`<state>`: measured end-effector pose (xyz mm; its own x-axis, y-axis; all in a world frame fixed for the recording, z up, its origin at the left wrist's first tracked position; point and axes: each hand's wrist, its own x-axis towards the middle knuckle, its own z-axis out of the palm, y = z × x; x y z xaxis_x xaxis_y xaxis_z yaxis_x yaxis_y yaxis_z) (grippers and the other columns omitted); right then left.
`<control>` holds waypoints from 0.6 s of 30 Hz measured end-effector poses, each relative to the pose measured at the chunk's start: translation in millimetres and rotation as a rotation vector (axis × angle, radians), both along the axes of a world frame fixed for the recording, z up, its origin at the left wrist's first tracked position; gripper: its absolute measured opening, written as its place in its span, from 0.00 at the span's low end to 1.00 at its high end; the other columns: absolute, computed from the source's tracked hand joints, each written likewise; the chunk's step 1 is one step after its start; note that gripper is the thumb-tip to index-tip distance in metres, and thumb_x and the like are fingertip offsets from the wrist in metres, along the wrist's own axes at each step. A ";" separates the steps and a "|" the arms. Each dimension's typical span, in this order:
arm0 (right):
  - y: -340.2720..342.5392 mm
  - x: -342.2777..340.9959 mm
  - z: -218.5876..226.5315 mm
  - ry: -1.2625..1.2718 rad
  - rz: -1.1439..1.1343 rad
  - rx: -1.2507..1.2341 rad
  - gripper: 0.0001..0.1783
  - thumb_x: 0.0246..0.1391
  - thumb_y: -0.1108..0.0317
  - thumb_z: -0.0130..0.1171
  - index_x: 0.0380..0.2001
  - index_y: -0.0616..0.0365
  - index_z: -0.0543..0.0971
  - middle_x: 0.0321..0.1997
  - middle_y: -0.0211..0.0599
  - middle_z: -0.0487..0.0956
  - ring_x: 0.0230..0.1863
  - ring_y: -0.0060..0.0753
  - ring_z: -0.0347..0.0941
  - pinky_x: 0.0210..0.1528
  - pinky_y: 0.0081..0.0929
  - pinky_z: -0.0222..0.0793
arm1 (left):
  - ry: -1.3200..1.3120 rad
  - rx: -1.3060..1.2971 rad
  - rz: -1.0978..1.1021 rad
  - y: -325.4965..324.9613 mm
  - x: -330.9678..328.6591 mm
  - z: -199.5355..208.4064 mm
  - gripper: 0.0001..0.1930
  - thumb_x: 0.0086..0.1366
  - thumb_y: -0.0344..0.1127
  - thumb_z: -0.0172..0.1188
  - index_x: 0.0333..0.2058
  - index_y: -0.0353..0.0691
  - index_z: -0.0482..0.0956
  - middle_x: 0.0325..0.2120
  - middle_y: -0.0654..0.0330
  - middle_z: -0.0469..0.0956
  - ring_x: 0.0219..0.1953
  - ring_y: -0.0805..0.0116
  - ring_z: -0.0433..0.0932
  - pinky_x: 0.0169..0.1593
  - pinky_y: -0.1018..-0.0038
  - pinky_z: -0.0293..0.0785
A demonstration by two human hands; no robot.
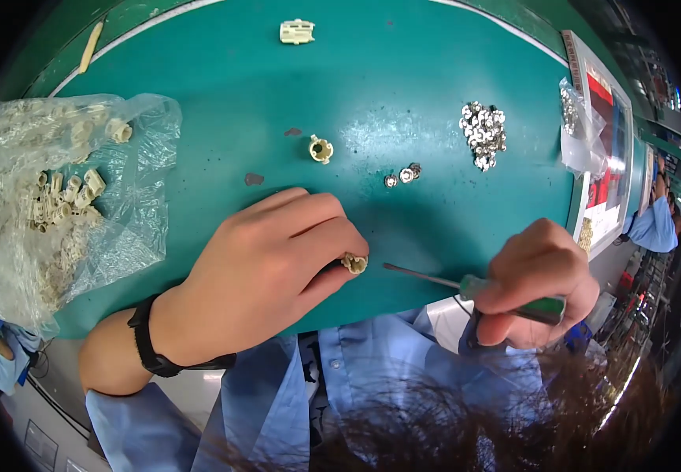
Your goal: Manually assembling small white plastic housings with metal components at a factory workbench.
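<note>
In the head view, we sit at a green surface [222, 63] where a cream collar [321, 156] rests with its round opening facing up. Our left hand [265, 256], just below the collar and wearing a black wristband [145, 338], pinches a small cream fitting [355, 264] between thumb and forefinger, below and slightly right of the collar. Our right hand [541, 287], well to the collar's lower right, is wrapped around the green handle of 1 screwdriver [474, 289], whose tip points left toward the fitting and stands apart from it.

Near the collar, on its lower right, we have a few small metal parts [407, 175]; well to its right lies a heap of silvery pieces [483, 135]. To its left are 2 dark flat scraps [254, 179], and well above it sits a pale cream block [297, 32]. Far left of the collar, a clear plastic bag [147, 181] spreads around many cream pieces [65, 197]. Far to its right, a smaller clear bag [583, 138] lies against a board with a red panel [601, 102]; beyond, a co-worker's blue sleeve [655, 226] shows.
</note>
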<state>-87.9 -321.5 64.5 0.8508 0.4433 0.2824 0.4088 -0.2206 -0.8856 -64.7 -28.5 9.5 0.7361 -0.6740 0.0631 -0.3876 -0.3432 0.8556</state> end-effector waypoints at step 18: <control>45.9 -4.3 -18.0 -0.083 -0.048 -0.133 0.20 0.54 0.59 0.88 0.41 0.59 0.89 0.30 0.35 0.86 0.23 0.34 0.82 0.19 0.30 0.69 | -0.023 0.004 -0.009 1.0 -0.2 -2.9 0.17 0.49 0.23 0.76 0.39 0.42 0.90 0.35 0.60 0.84 0.35 0.56 0.82 0.38 0.64 0.79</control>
<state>-92.2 -275.6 46.5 0.8481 0.4406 0.2942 0.4654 -0.3544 -0.8111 -64.9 -27.5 6.6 0.7284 -0.6807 0.0776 -0.4103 -0.3427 0.8451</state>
